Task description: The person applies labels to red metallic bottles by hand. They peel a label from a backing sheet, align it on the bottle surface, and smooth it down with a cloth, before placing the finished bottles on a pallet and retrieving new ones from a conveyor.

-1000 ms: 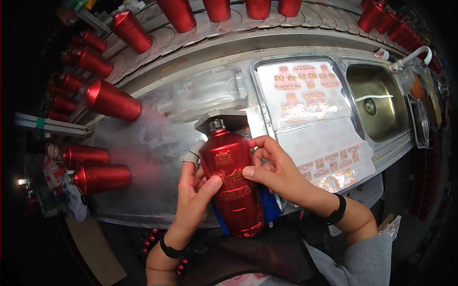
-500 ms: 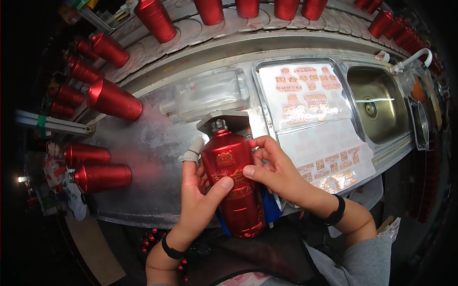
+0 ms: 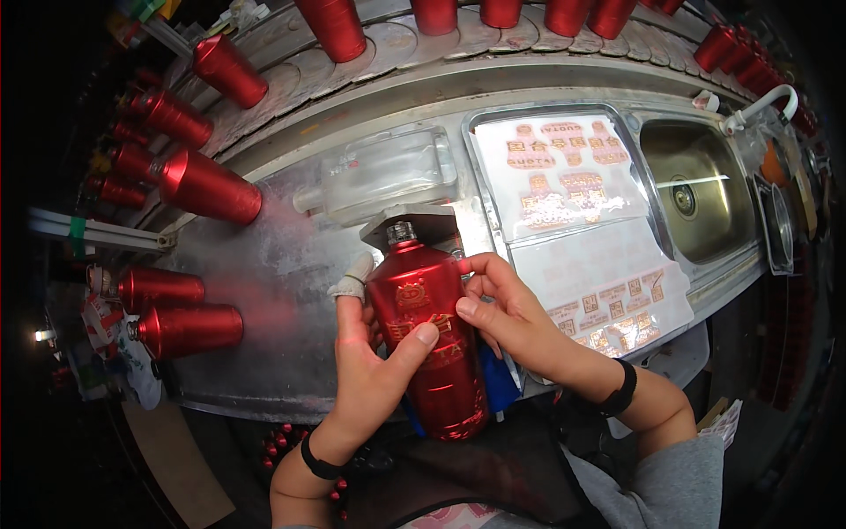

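Observation:
A glossy red glass bottle (image 3: 445,388) with gold decoration lies slanted before me, its bare threaded neck against a grey angled block (image 3: 407,217). My left hand (image 3: 372,361) is closed round its left side, thumb pressed on the gold emblem on the front. A whitish finger cover wraps one fingertip of that hand. From the right, my right hand (image 3: 511,317) grips the bottle's edge, with its thumb at the front and its fingers partly hidden behind. Under the bottle shows a blue piece (image 3: 502,383).
A metal tray (image 3: 493,220) with sheets of red-gold decals lies to the right, beside a steel sink (image 3: 705,238). A clear bottle (image 3: 379,176) lies behind the block. Several red bottles (image 3: 335,31) ride a curved conveyor (image 3: 388,44); two red bottles (image 3: 189,328) lie at left.
The bottles on the conveyor have moved to the right. My right thumb has drawn slightly toward the bottle's right edge, and my left thumb has shifted a little up and right across the emblem.

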A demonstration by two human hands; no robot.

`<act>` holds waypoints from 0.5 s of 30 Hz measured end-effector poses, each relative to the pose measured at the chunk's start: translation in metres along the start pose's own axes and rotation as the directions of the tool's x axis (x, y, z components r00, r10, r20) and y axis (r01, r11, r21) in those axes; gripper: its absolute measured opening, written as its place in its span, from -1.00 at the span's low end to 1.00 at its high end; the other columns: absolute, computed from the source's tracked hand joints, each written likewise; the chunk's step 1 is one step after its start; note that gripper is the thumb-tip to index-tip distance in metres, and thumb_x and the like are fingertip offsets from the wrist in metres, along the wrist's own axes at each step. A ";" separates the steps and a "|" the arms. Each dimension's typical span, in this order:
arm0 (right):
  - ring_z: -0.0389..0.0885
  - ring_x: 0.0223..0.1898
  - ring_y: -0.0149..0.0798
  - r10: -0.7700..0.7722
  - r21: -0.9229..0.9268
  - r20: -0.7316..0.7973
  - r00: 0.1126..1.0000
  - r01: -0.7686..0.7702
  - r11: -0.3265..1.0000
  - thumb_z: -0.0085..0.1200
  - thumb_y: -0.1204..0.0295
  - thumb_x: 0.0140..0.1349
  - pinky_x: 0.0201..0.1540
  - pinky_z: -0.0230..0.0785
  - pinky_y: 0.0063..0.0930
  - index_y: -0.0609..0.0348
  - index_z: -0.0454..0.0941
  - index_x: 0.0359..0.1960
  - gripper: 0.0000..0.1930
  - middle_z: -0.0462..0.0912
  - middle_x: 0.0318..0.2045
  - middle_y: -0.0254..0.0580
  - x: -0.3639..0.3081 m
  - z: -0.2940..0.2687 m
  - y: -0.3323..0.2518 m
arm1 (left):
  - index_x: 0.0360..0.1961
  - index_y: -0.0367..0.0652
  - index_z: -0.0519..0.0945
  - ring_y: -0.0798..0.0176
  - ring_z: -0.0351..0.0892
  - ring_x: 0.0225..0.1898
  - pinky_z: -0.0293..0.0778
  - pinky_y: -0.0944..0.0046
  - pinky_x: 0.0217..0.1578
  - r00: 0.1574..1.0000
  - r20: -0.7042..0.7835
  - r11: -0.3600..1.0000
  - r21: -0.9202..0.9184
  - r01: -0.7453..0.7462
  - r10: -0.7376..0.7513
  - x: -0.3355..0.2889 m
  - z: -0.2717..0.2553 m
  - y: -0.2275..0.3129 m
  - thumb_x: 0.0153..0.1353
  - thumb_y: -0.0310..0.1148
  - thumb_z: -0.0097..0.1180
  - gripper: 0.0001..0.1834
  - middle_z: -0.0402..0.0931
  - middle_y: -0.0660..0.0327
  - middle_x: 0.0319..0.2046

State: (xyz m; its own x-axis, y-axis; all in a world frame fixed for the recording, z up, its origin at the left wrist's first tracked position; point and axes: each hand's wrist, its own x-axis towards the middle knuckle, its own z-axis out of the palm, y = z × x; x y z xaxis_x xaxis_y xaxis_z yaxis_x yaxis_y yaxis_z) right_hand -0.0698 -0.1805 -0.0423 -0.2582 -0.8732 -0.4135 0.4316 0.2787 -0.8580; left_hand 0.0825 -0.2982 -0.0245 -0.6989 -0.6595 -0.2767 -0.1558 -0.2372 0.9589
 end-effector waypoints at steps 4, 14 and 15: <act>0.34 -0.38 -0.61 -0.038 0.029 -0.016 0.999 0.038 0.999 0.04 0.29 0.38 -0.33 0.22 -0.72 0.22 0.23 0.16 -0.57 0.34 -0.33 -0.38 0.001 0.000 0.003 | 0.39 -0.31 -0.01 0.17 0.47 0.12 0.40 0.19 0.13 1.000 0.002 1.000 0.025 -0.010 0.010 0.000 0.001 -0.001 0.13 -0.37 0.30 -0.07 0.35 -0.07 0.16; 0.31 -0.43 -0.57 -0.068 -0.115 -0.048 0.997 0.062 0.991 0.18 0.26 0.29 -0.41 0.21 -0.65 0.24 0.23 0.12 -0.49 0.34 -0.35 -0.39 0.003 0.004 0.005 | 0.40 -0.30 -0.01 0.18 0.46 0.13 0.42 0.19 0.12 1.000 0.010 1.000 0.029 -0.013 0.013 0.001 0.000 -0.001 0.14 -0.40 0.29 -0.09 0.35 -0.05 0.16; 0.31 -0.43 -0.57 -0.068 -0.116 -0.046 0.997 0.062 0.991 0.18 0.26 0.29 -0.41 0.21 -0.65 0.24 0.23 0.12 -0.49 0.34 -0.35 -0.39 0.003 0.005 0.004 | 0.40 -0.30 -0.01 0.18 0.46 0.13 0.42 0.19 0.12 1.000 0.008 1.000 0.028 -0.013 0.013 0.001 0.000 -0.001 0.14 -0.40 0.29 -0.09 0.35 -0.05 0.16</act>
State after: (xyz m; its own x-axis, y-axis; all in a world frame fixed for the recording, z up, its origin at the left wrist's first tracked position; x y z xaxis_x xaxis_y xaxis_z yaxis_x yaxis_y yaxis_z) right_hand -0.0647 -0.1840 -0.0454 -0.3267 -0.8705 -0.3681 0.3119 0.2684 -0.9114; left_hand 0.0821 -0.2983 -0.0255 -0.7068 -0.6565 -0.2636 -0.1660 -0.2083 0.9639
